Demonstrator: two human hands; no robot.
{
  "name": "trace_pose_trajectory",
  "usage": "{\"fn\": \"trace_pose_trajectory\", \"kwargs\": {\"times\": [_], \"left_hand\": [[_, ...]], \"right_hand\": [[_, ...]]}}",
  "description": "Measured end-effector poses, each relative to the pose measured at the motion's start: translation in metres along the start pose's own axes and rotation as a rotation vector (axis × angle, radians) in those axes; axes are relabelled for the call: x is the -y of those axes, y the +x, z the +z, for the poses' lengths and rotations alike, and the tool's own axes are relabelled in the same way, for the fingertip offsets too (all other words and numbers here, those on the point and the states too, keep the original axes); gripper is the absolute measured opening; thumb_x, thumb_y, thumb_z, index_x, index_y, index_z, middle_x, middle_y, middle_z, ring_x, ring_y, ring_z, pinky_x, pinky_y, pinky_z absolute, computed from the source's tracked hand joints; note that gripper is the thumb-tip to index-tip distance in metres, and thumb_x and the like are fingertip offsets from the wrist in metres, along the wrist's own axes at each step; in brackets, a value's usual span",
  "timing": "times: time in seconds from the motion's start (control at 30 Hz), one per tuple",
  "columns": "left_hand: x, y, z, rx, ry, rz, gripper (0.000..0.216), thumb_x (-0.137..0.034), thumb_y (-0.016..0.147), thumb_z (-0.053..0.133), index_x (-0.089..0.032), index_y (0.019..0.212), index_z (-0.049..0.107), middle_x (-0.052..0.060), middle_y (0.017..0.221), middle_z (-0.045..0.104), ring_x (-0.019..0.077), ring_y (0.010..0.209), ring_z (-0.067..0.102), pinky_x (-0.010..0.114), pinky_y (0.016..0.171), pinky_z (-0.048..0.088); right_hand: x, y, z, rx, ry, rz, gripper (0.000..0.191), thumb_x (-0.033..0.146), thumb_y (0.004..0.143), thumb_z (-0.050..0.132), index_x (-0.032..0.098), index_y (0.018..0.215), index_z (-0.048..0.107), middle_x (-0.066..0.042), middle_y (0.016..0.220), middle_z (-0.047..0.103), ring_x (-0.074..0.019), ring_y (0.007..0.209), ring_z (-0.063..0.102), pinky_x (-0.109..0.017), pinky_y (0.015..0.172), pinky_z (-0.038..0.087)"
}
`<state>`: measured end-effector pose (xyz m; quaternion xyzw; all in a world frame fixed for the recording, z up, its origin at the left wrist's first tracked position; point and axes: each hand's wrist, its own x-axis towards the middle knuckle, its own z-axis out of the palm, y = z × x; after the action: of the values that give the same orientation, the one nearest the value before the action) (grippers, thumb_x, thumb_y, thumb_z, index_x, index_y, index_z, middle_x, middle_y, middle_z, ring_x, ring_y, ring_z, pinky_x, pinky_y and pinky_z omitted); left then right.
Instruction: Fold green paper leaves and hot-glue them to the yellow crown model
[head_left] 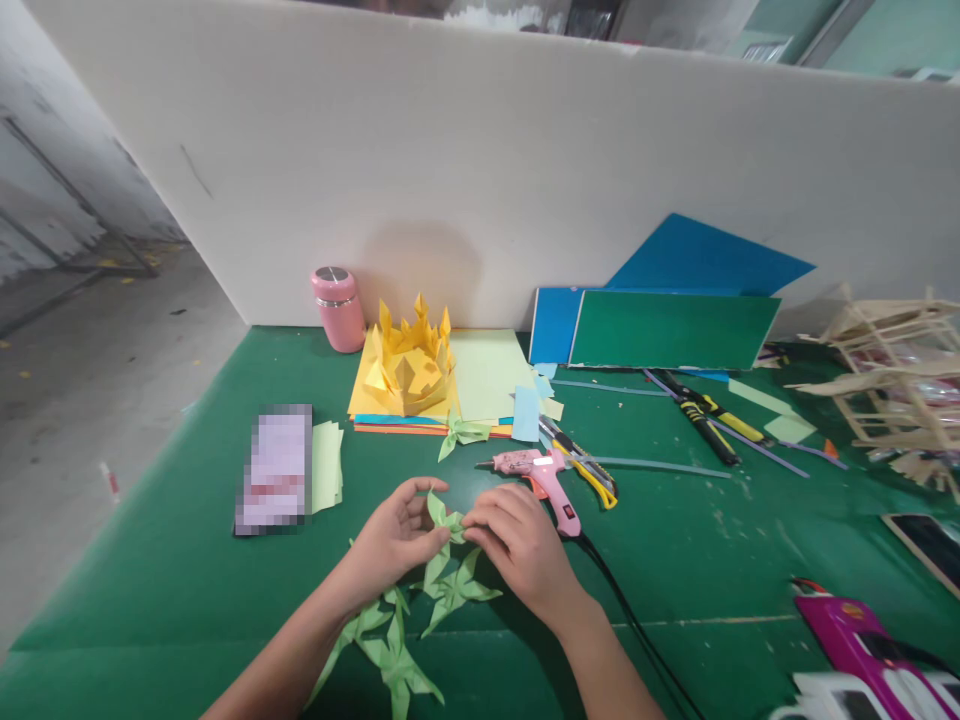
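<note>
Both hands hold one light green folded paper flower (438, 512) just above the green table. My left hand (394, 530) pinches it from the left, its thumb below the petals. My right hand (517, 545) grips its right side with thumb and fingertips. Close beneath lies another green paper flower (454, 594). Several more green paper flowers (396, 660) lie by my left forearm, partly hidden by it. Another small green paper flower (459, 434) rests at the front edge of the paper stack. A pink glue gun (536, 470) lies just beyond my right hand.
A yellow folded-paper crown (409, 370) sits on stacked coloured paper (487, 375), beside a pink flask (337, 312). Utility knives (589, 470) and pliers (705, 425) lie to the right. The glue gun's black cord (637, 625) runs toward the front edge. A wooden stick structure (900, 380) stands far right.
</note>
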<state>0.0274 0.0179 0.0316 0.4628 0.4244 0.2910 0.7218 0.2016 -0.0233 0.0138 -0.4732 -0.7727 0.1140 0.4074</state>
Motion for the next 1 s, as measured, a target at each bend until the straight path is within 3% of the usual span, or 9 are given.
{"fn": "trace_pose_trajectory", "kwargs": {"times": [0.53,1.0], "left_hand": [[0.007,0.001,-0.001,0.062,0.041,-0.011,0.05,-0.031,0.06,0.079,-0.018,0.1,0.052,-0.003,0.076,0.056,0.012,0.069,0.053,0.028,0.066,0.04],[0.002,0.002,-0.003,0.016,0.017,-0.008,0.051,-0.034,0.057,0.081,-0.018,0.098,0.054,-0.004,0.071,0.055,0.0114,0.064,0.051,0.027,0.063,0.037]], "right_hand": [[0.01,0.002,0.002,0.026,-0.017,-0.034,0.016,0.01,0.086,0.047,0.019,0.074,0.054,-0.002,0.072,0.058,-0.0167,0.073,0.047,-0.03,0.068,0.037],[-0.001,0.0,-0.006,0.001,-0.013,0.009,0.014,0.021,0.09,0.054,0.02,0.079,0.062,-0.002,0.077,0.062,-0.0171,0.076,0.051,-0.032,0.07,0.038]]}}
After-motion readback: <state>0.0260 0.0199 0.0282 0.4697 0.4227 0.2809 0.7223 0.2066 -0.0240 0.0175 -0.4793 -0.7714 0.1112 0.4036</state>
